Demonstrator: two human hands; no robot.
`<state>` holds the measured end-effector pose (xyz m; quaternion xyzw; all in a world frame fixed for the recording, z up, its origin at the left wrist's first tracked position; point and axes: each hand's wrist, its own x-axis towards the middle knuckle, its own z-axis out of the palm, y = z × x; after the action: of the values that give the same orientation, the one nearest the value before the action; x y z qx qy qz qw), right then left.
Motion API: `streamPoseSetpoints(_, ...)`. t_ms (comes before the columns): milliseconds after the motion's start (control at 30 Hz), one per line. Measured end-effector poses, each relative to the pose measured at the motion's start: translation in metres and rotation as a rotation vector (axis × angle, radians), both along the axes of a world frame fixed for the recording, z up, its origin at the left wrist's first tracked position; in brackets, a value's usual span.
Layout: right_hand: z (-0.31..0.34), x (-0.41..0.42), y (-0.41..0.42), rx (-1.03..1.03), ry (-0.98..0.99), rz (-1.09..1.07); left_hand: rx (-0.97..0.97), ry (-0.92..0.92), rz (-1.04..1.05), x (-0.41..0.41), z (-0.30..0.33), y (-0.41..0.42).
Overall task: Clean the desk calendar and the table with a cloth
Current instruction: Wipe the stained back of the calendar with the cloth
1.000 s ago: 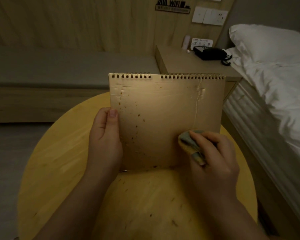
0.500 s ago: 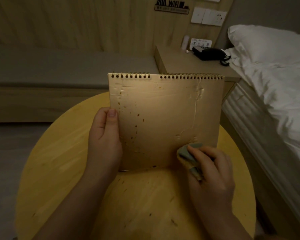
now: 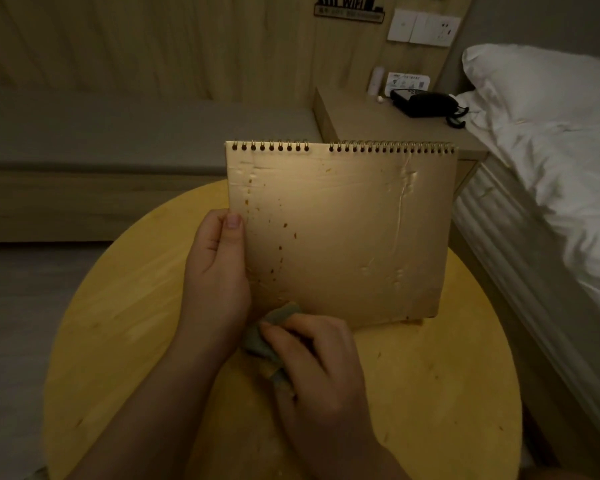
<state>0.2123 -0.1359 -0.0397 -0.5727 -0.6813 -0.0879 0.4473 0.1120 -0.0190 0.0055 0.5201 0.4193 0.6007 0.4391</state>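
Note:
A spiral-bound desk calendar [image 3: 343, 233] with a brown cardboard face stands upright on a round yellow wooden table [image 3: 118, 341]. Brown specks dot its left part and pale smears streak its right part. My left hand [image 3: 217, 271] grips the calendar's left edge, thumb on the front. My right hand [image 3: 312, 368] holds a small grey-green cloth [image 3: 274, 327] bunched in its fingers, pressed against the calendar's lower left corner, just beside my left hand. Small dark specks also lie on the table in front of the calendar.
A bed with a white duvet [image 3: 551, 188] runs along the right, close to the table. Behind stands a wooden nightstand [image 3: 361, 123] with a black telephone [image 3: 426, 103]. A grey padded bench [image 3: 118, 133] lines the back wall at left.
My right hand has slid the cloth leftward along the calendar's bottom, from the lower right part to the lower left corner. Left hand and calendar stayed put.

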Motion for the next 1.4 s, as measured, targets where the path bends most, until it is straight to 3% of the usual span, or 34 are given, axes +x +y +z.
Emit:
streamPoseSetpoints(200,-0.003,0.045,-0.008,-0.101,-0.049,-0.123,-0.03,0.002,0.004,0.001,0.0,-0.001)
streamPoseSetpoints(600,-0.004,0.135,-0.021,-0.071,-0.088,-0.449,-0.04,0.043,0.029,0.001,0.002,-0.003)
streamPoseSetpoints(1200,-0.009,-0.003,0.0,-0.014,0.017,-0.049,-0.049,-0.001,0.01,0.0,-0.003,0.0)
streamPoseSetpoints(1400,-0.002,0.01,-0.001,-0.017,-0.032,-0.061,-0.039,-0.012,-0.015,-0.001,-0.003,0.0)
